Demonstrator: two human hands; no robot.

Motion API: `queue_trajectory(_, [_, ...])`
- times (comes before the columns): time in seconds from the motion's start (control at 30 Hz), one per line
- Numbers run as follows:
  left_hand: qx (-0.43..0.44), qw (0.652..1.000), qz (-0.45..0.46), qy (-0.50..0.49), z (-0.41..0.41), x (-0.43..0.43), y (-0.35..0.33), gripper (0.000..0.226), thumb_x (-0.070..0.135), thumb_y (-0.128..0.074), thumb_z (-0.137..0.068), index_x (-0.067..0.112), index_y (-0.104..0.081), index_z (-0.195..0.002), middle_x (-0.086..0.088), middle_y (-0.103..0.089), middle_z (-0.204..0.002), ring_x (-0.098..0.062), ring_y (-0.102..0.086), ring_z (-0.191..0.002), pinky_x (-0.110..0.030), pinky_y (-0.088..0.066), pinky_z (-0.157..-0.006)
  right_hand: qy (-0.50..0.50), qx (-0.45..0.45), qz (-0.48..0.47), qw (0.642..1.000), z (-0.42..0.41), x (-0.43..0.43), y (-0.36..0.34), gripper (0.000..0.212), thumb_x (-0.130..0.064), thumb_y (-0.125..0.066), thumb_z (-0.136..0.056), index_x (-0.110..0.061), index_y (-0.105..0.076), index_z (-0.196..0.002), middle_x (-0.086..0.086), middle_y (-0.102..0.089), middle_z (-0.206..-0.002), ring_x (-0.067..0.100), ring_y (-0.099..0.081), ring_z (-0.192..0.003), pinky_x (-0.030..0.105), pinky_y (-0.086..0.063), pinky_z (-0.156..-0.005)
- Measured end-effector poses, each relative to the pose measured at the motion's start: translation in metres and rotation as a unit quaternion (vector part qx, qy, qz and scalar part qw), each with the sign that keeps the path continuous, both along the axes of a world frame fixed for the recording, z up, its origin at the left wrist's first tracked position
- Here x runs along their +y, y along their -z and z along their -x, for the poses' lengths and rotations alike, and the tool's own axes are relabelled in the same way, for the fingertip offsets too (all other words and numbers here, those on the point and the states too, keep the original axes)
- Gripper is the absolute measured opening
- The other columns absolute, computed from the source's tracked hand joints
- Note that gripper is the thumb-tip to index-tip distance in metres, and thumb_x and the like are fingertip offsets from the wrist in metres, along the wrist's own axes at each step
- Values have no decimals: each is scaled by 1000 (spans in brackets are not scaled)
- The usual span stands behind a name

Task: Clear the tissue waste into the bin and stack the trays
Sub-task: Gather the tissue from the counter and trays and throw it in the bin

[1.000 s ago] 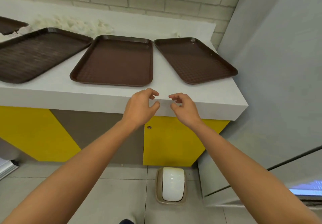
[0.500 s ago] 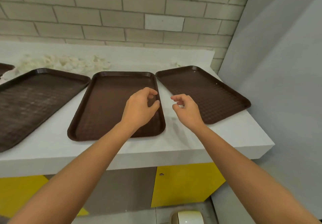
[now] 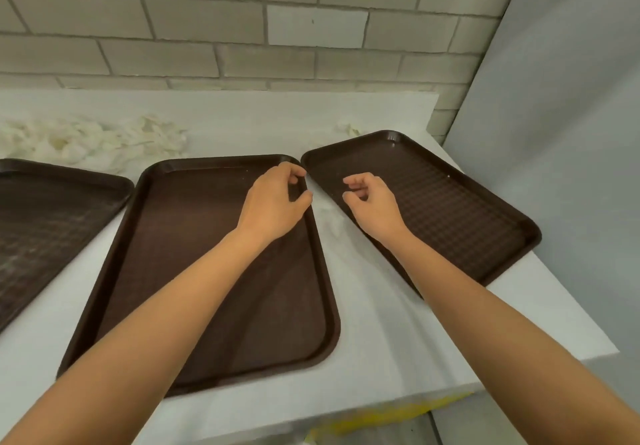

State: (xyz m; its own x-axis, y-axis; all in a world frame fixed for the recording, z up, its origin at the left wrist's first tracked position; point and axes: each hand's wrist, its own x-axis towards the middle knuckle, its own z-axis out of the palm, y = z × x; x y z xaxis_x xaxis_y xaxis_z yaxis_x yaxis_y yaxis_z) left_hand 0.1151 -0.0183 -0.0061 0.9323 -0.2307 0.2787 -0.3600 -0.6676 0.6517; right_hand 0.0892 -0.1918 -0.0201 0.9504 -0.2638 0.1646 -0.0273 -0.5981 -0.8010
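Reached further in over the trays than half a second earlier. Found the tissue waste heaped loose at the back of the worktop, behind the left tray and middle tray, with a small scrap behind the right tray; could not make out the pale patch between middle and right trays as tissue or not. Found all three trays flat, side by side, unstacked and bare. Judged the tissue feather-light, soft and apt to shed bits, so better gathered in a cupped handful than pinched; judged the trays stiff, light and smooth, best taken by the raised rims of two opposite sides. Held the left hand over the middle tray's far right corner and the right hand over the right tray's left side, both half-curled, thumb apart from fingers, gripping nothing; could not rule out contact between left hand and rim. Noted a brick wall behind.
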Motion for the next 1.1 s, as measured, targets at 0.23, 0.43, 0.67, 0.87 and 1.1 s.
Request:
queue_trajectory(0.23, [5,1000,-15,-3,-86,-16,2,37,31,-61,-87,21,-53,-121,0,-60,-114,-15,-57,-100,-28,-47,-83,-10,2,23,1000,-99,-24,-5,28,-20,-56,-91,-14,-57,-118,5,-53,-118,11,-53,-97,18,-39,-84])
queue_trajectory(0.43, [38,998,-50,5,-146,-34,13,44,34,-60,-88,23,-46,-128,-3,-51,-128,-21,-55,-109,-33,-47,-93,25,18,28,999,-165,-53,1,29,-22,-54,-91,-15,-52,-120,10,-52,-121,16,-53,-101,25,-43,-92])
queue_trajectory(0.67, [76,987,-140,25,-210,-65,29,55,42,-56,-88,29,-36,-137,-11,-38,-137,-30,-41,-123,-38,-40,-99,64,76,79,992,-238,-79,7,34,-27,-47,-95,-22,-46,-128,14,-44,-131,26,-50,-115,27,-39,-89])
queue_trajectory(0.87, [122,974,-190,16,-242,-89,46,52,59,-40,-90,41,-31,-138,-9,-29,-142,-31,-29,-131,-42,-38,-99,51,140,225,963,-271,-83,28,39,-38,-40,-96,-30,-40,-134,15,-43,-130,34,-45,-118,44,-40,-97])
queue_trajectory(1.1, [125,972,-199,28,-261,-107,52,38,50,-42,-94,35,-47,-128,-9,-34,-131,-30,-36,-120,-37,-41,-91,64,168,338,924,-287,-86,39,32,-37,-38,-97,-29,-50,-126,8,-45,-127,28,-45,-116,47,-30,-98])
